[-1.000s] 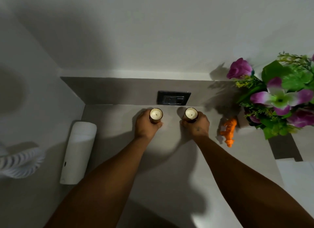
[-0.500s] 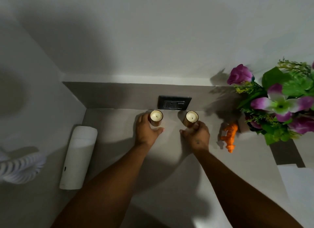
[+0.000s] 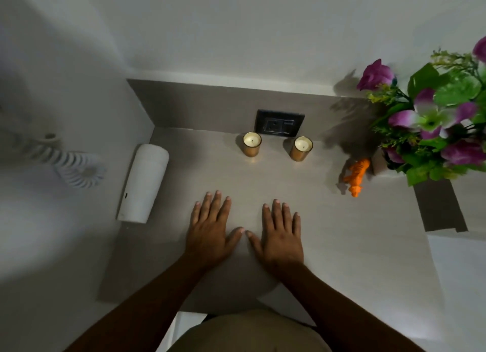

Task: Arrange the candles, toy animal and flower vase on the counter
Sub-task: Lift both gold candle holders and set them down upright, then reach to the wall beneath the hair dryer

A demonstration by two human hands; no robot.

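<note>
Two gold-cased candles stand upright at the back of the grey counter (image 3: 328, 233), the left candle (image 3: 252, 144) and the right candle (image 3: 301, 148), side by side below a wall socket. An orange toy animal (image 3: 356, 175) stands to their right. Behind it is the vase with purple flowers and green leaves (image 3: 431, 123); the vase body is mostly hidden by foliage. My left hand (image 3: 210, 228) and my right hand (image 3: 280, 236) lie flat on the counter, palms down, fingers spread, well short of the candles and holding nothing.
A white cylinder (image 3: 143, 183) lies along the counter's left side. A white ribbed object (image 3: 76, 170) hangs on the left wall. The dark socket plate (image 3: 279, 125) sits on the back splash. A dark grey block (image 3: 439, 207) borders the counter at right.
Both hands have let go of the candles and pulled back toward me, now resting flat on the counter. The candles stay upright where they were set.
</note>
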